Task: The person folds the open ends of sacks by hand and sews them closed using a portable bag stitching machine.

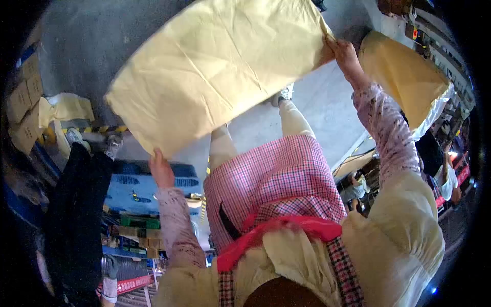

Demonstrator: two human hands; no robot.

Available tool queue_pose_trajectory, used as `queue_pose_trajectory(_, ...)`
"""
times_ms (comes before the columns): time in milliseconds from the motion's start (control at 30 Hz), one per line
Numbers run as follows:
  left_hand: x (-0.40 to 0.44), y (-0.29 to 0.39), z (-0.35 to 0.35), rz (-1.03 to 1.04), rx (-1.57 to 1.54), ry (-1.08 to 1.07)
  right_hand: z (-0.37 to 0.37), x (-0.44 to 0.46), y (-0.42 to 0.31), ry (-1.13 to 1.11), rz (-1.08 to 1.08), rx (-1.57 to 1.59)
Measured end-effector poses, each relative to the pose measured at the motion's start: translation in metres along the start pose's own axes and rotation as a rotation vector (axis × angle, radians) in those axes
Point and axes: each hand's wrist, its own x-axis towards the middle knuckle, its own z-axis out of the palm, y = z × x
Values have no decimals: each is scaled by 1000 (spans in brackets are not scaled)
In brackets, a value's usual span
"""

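Observation:
A large pale yellow sheet (215, 66), creased and slightly curved, is stretched out above the floor between my two hands. My left hand (162, 171) pinches its lower left corner. At its right end my right hand (345, 56) grips the edge near the corner, fingers wrapped round it. Below the sheet are my legs and a pink checked apron (276, 174). The sheet's top edge runs out of view, and it hides part of the floor.
A yellow-brown sack or sheet (399, 77) stands at the right. Cardboard boxes (28, 97) and a yellow cloth (69, 107) are at the left, by a person in dark trousers (76, 204). A blue pallet (146, 187) lies lower left. More people are at the right.

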Motion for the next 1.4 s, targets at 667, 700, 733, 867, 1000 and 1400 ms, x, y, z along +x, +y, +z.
queue_pose_trajectory(667, -28, 113, 62, 233, 857, 540, 14, -20, -20, 123, -191, -218)
queue_pose_trajectory(700, -26, 120, 76, 482, 755, 354, 15, -18, -18, 140, -232, -207)
queue_pose_trajectory(733, -27, 128, 94, 719, 644, 157, 15, -16, -15, 155, -271, -198)
queue_pose_trajectory(867, -59, 214, 196, 867, 848, -109, 14, -16, -18, 216, -320, -239)
queue_pose_trajectory(1000, -37, 178, 205, 850, 826, -143, 16, -19, -26, 185, -299, -170)
queue_pose_trajectory(1400, -48, 192, 214, 748, 714, -135, 133, -139, -58, -23, -1135, -617)
